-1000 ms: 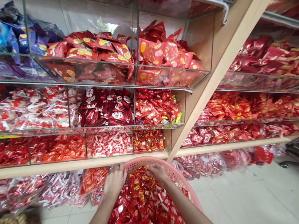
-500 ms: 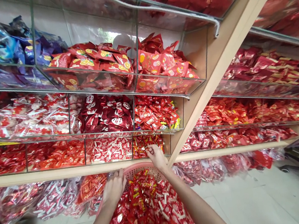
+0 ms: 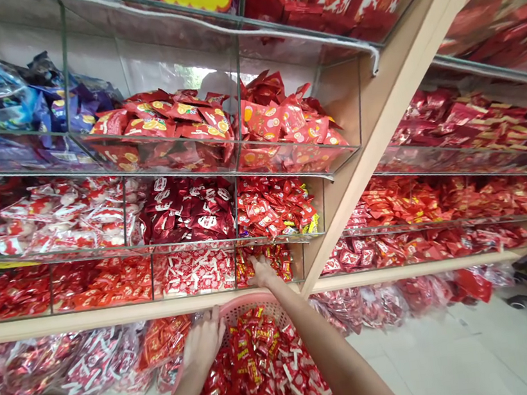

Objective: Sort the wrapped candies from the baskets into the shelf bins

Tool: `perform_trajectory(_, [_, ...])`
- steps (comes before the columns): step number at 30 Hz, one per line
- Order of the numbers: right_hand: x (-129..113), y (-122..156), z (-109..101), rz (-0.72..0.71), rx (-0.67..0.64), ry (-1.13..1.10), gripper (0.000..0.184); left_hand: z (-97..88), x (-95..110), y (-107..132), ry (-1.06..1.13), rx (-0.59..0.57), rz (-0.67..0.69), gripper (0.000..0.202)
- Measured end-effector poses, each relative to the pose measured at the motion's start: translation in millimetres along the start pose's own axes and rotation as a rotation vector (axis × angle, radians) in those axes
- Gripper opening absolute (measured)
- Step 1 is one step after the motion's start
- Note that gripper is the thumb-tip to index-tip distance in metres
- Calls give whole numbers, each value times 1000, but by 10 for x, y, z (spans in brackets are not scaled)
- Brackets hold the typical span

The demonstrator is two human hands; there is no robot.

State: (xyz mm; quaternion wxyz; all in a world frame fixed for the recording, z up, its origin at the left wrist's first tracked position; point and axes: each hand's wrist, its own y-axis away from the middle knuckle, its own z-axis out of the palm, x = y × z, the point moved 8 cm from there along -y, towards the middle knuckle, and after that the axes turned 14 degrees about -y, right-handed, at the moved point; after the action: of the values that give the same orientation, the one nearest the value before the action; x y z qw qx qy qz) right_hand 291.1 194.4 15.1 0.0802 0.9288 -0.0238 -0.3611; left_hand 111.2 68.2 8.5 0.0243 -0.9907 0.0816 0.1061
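Observation:
A pink perforated basket (image 3: 278, 309) is heaped with wrapped candies (image 3: 263, 382), mostly red, with red-and-yellow ones on top and pink-and-white ones at the right. My left hand (image 3: 205, 340) grips its rim at the far left, fingers folded over the edge. Beyond the basket, my right hand (image 3: 262, 271) reaches into the lowest shelf compartment, its fingers apart over red-and-yellow wrapped candies (image 3: 281, 257). I see nothing held in it, though some fingertips are hard to make out against the wrappers.
Clear dividers separate several candy bins, including pink-and-white candies (image 3: 198, 271) just left of my right hand. A slanting wooden post (image 3: 340, 226) stands to the right. Plastic bags of candy (image 3: 104, 354) lie below the shelf on the tiled floor (image 3: 434, 356).
My right hand has moved forward and slightly left into the candy compartment, and its fingers have spread from a closed pose. My left hand stays on the basket rim.

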Motion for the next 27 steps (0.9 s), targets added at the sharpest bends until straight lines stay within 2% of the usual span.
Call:
perform_trajectory(4, [32,34,-8,-45,40,-56,51,20,-1,0,2,5,-3,40])
perform_trajectory(8, [82,47,-36,-95,91,-196,35,35,-5,-1,-1,23,-7,41])
perform_trajectory(14, [191,19,-147,-103,191,-527,31,55,7,1,-2,16,-1,41])
perform_trajectory(19, [351,27,-248,-7,259,-872,43,61,-1,1,5,8,-5,41])
perform_trajectory(24, [461,59,-367,59,248,-1207,21,64,2,-4,10,7,-8,41])
perform_trajectory(27, [503,90,-398,91,211,-1426,23,76,5,-6,17,-5,-16,41])
